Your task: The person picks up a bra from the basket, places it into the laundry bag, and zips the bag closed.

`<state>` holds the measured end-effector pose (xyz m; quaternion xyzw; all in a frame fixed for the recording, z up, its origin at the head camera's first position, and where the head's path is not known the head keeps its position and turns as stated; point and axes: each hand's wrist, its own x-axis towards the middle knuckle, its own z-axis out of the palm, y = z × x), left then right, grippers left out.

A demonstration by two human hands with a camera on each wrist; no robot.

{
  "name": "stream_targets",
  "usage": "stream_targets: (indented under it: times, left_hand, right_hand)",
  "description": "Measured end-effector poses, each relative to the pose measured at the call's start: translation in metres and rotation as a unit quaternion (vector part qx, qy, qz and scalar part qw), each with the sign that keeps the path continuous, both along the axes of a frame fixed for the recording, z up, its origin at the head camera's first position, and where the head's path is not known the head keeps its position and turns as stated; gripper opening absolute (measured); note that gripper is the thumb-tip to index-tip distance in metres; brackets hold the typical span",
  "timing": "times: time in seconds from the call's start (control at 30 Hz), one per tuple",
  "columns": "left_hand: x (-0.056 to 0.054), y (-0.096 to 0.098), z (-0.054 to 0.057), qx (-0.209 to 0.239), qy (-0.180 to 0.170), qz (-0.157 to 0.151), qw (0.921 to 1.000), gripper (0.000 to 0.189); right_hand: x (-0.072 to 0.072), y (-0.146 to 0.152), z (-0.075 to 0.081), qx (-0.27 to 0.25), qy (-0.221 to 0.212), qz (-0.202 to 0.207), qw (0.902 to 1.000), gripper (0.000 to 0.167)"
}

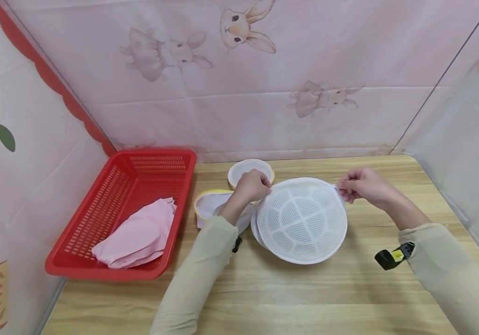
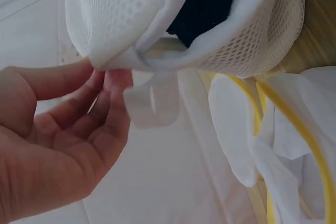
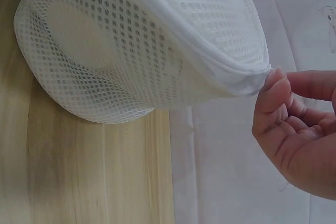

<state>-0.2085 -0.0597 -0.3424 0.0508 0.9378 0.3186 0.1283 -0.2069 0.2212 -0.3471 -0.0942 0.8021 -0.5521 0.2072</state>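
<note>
In the head view, a white, round bag of honeycomb mesh (image 1: 302, 221) is held up right of centre, over the pale wood-grain table (image 1: 264, 307). The person's left hand (image 1: 253, 186) pinches its upper left edge, and the right hand (image 1: 362, 186) has a narrow hold at its upper right. Just left of the bag I see a white, yellow-trimmed fabric pouch (image 1: 205, 209), with a small, round, white mesh piece (image 1: 249, 170) behind, near the wall. Over at the left sits a red, rectangular, slatted plastic basket (image 1: 97, 273) with pink, folded cloth (image 1: 143, 235) inside.

In the left wrist view, the bag fills the top; thumb and fingers nip its lower edge at left of centre, beside a pale hanging tab (image 2: 152, 100). Something dark shows in the opening; I can't tell what.

In the right wrist view, the bag spans the upper left and centre, its rimmed corner caught between thumb and forefinger at the right.
</note>
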Motion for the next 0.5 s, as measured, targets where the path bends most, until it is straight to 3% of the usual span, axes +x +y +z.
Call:
stream_targets:
  times: [0.2, 0.5]
  left_hand:
    - [-0.001, 0.002, 0.005, 0.034, -0.021, -0.031, 0.9987, 0.010]
    - [-0.002, 0.019, 0.012, 0.033, 0.016, -0.057, 0.9977, 0.009]
  right_hand:
    - [0.001, -0.002, 0.006, -0.003, 0.015, 0.006, 0.9999, 0.016]
    - [0.003, -0.017, 0.020, 0.011, 0.034, 0.003, 0.9994, 0.018]
